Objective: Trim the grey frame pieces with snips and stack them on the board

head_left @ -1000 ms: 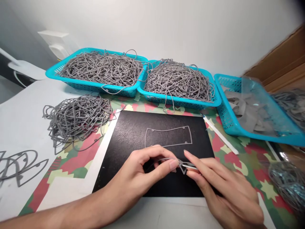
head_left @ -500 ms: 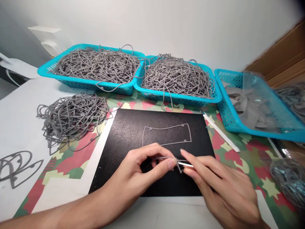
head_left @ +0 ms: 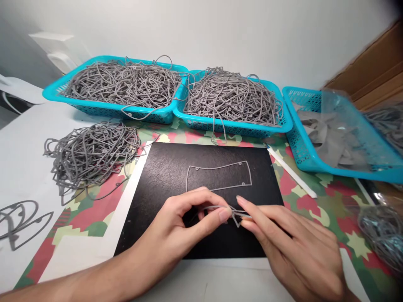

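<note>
My left hand (head_left: 189,222) pinches a thin grey gasket (head_left: 236,223) between thumb and forefinger, above the black board (head_left: 157,180). My right hand (head_left: 299,243) is closed on slim metal tweezers (head_left: 246,214), mostly hidden by the fingers. Their tips meet the gasket right beside my left thumb. Much of the held gasket is covered by my left hand. Beyond the hands, a second grey gasket frame (head_left: 217,168) with small tabs lies flat on the board, its near left part hidden by my left hand.
Two blue baskets (head_left: 147,112) (head_left: 233,128) heaped with gaskets stand at the back. A third blue basket (head_left: 343,172) holds grey scraps. Loose gaskets form a pile (head_left: 94,155) on the left. A white-handled tool (head_left: 292,174) lies right of the board, near bagged gaskets (head_left: 380,235).
The view has shifted slightly. Both hands keep nearly the same pose at the gasket, while the tweezers have tilted a little and look less bright.
</note>
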A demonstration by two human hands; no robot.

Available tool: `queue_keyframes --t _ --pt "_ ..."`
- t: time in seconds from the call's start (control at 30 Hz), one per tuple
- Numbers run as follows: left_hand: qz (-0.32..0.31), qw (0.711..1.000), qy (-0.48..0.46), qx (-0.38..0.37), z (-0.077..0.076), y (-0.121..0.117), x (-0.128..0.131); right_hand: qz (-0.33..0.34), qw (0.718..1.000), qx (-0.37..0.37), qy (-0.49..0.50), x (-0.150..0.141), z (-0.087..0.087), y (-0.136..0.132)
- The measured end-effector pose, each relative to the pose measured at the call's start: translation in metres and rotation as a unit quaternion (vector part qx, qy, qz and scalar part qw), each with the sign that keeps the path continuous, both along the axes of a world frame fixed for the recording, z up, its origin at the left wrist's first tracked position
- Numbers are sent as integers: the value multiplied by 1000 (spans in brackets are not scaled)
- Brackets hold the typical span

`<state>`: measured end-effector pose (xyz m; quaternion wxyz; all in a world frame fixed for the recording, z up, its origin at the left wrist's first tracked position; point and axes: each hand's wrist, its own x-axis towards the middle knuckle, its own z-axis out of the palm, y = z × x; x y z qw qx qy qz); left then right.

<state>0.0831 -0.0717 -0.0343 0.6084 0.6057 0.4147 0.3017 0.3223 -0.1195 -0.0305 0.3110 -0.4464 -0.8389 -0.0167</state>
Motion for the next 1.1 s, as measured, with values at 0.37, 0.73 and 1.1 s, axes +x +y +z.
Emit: queue_keyframes --t 0.37,0.73,1.1 --pt "4 1000 5 6 0 -1 0 -12 1000 -5 -18 0 0 -1" --pt "18 1000 6 11 0 -1 1 -36 994 -54 83 1 -7 -8" --pt "18 999 18 43 1 0 3 -23 996 -42 70 -2 -10 -8"
